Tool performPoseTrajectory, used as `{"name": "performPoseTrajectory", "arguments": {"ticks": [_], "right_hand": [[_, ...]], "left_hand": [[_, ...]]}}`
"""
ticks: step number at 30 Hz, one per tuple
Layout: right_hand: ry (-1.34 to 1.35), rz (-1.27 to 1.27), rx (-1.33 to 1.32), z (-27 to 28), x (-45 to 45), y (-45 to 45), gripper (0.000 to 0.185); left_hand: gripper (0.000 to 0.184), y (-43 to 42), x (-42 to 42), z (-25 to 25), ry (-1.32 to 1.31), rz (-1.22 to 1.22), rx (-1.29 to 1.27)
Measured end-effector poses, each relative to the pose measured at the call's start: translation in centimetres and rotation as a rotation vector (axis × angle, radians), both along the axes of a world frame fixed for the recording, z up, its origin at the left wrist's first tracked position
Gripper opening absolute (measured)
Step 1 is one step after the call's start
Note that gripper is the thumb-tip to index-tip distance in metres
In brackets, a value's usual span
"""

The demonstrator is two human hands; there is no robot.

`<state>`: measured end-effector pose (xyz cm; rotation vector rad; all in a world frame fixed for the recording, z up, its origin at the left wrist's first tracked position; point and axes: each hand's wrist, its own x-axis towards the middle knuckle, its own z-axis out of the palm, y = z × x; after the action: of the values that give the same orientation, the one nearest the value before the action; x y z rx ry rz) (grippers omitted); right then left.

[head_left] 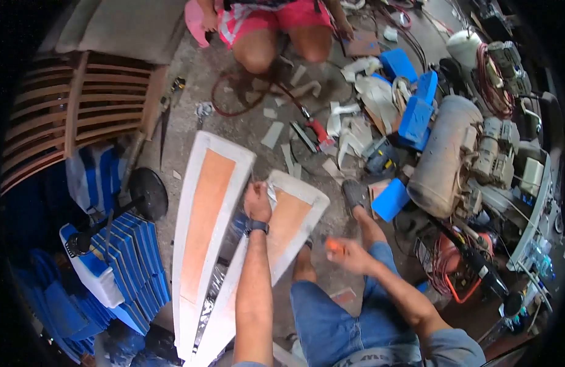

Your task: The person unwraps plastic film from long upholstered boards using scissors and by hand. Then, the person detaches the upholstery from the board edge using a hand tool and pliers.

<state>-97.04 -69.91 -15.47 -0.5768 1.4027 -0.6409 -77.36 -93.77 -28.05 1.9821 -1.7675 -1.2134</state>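
Observation:
Two long tapered panels, a left panel and a right panel, lie side by side, each with a pale padded border round a tan centre. My left hand, with a dark watch on its wrist, is closed at the upper inner edge of the right panel. Beside its fingers shows a shiny silvery scrap; what they pinch is hidden. Right of the panels, my right hand is closed round a small orange object, blurred and apart from the panels. A dark, shiny strip shows between the panels.
Another person kneels ahead. A red-handled air tool with a hose lies among pale offcuts. A rusty compressor tank stands right. Blue foam pieces are stacked left, below a slatted wooden frame.

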Motion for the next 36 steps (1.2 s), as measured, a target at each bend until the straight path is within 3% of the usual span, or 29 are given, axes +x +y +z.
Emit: {"name": "performPoseTrajectory", "arguments": {"ticks": [1,2,3,4,7,13,19,21,22,23,25,27,30,33,36], "right_hand": [[-0.093,-0.032,0.184,-1.4,-0.5,0.1,0.022],[-0.205,-0.062,0.386,-2.5,-0.6,0.5,0.022],[-0.435,-0.395,0.314,-3.6,0.0,0.7,0.023],[-0.615,-0.472,0.357,-3.4,-0.8,0.3,0.022],[-0.818,-0.486,0.354,-5.2,-1.6,0.7,0.028],[-0.898,-0.511,0.365,-7.1,-2.0,0.1,0.022],[-0.72,-0.462,0.367,-7.7,-2.1,-0.9,0.023],[-0.298,-0.109,0.453,-8.3,-1.8,-1.0,0.024],[0.186,0.123,0.213,-8.1,-1.0,-0.6,0.022],[0.183,0.128,0.213,-7.7,-1.4,-0.7,0.022],[0.923,0.333,-0.424,-6.0,-2.9,-0.6,0.025],[0.914,0.339,-0.457,-5.8,-4.1,-0.9,0.028],[0.023,0.1,0.127,-6.9,-4.2,-0.1,0.027],[-0.216,0.006,0.33,-7.4,-4.3,-1.1,0.027],[-0.26,-0.058,0.323,-7.7,-4.1,-2.4,0.026]], "left_hand": [[0.033,0.4,1.0,-2.4,-0.073,-0.011,-0.079],[0.034,-0.1,0.4,-0.3,-0.052,-0.024,0.023],[0.034,-0.4,-0.8,1.8,-0.002,0.035,0.07],[0.032,-0.4,-0.5,1.2,-0.017,0.014,0.06],[0.029,-0.2,0.1,-0.3,0.032,0.004,0.01],[0.027,-0.3,0.0,0.4,0.03,-0.005,0.014],[0.027,-0.2,0.7,-1.2,0.092,0.006,0.001],[0.028,-0.1,0.7,-1.0,0.061,-0.02,0.018],[0.028,-0.1,0.6,-1.1,0.071,-0.004,0.009],[0.028,-0.2,0.5,-0.9,0.068,0.001,0.01],[0.028,-0.2,0.3,0.0,0.066,0.007,0.011],[0.027,-0.5,0.0,0.0,0.086,0.013,0.014],[0.026,0.0,-0.1,0.3,0.084,0.019,0.023],[0.026,-0.2,0.0,0.3,0.089,0.014,0.032],[0.025,-0.3,0.0,-0.1,0.088,0.017,0.037]]}}
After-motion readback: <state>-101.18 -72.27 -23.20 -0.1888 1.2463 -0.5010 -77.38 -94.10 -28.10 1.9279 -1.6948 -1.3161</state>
